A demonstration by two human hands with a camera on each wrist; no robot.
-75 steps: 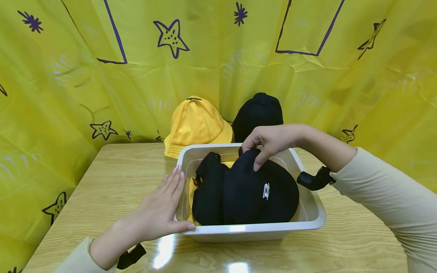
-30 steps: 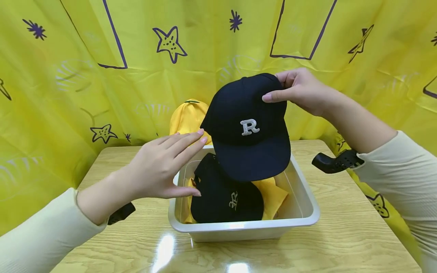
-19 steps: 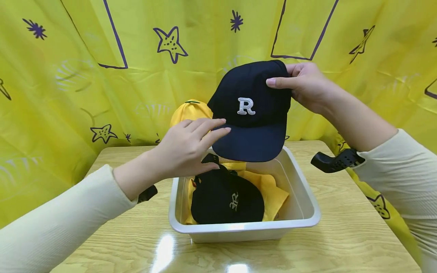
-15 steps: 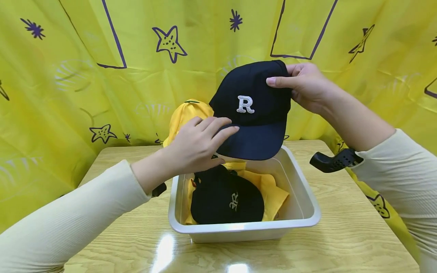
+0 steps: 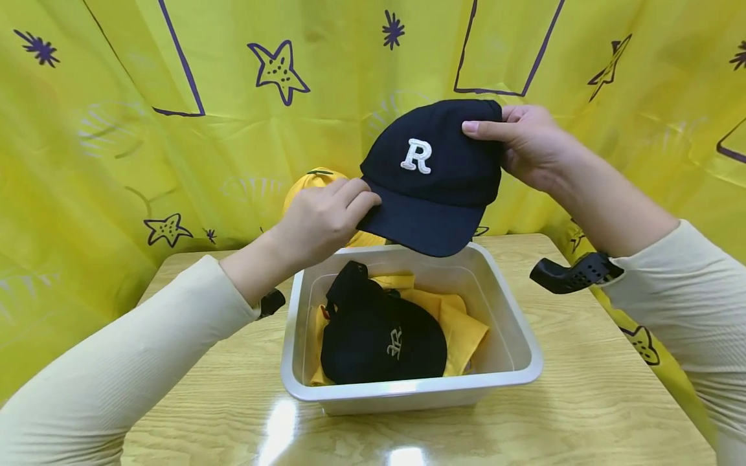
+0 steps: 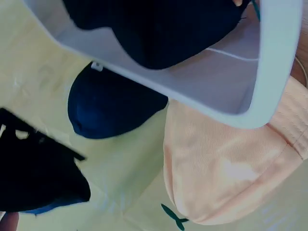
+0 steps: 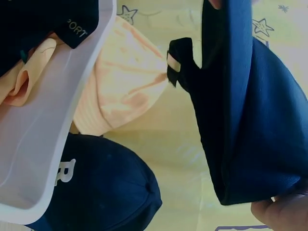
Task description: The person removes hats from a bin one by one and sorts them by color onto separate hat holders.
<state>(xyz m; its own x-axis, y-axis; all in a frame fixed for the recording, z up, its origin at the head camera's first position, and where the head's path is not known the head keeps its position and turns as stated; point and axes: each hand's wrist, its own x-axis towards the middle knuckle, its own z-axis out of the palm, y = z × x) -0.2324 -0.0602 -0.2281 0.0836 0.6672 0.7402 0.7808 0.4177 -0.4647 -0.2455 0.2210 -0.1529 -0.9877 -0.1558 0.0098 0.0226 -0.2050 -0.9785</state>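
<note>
A navy baseball cap (image 5: 449, 165) with a white letter R is held up above the box, its front facing me. My right hand (image 5: 527, 145) grips the far right edge of the crown, thumb on the outside. My left hand (image 5: 323, 213) pinches the left corner of the brim. In the right wrist view the cap (image 7: 269, 115) shows from the side, a strap hanging at its edge. Below, the pale plastic box (image 5: 527, 343) holds a black cap (image 5: 373, 340) with a stitched emblem, lying on yellow fabric (image 5: 463, 330).
Behind the box stands a yellow bucket hat (image 5: 305, 181), partly hidden by my left hand; it looks peach in the wrist views. Another dark cap (image 7: 110, 178) sits beside it, hidden in the head view. A yellow patterned curtain (image 5: 233, 149) closes off the wooden table's (image 5: 594, 362) back.
My right hand has lifted the navy cap out of the box and turned its front to me. My left hand left the box rim, rose rightward and took hold of the brim.
</note>
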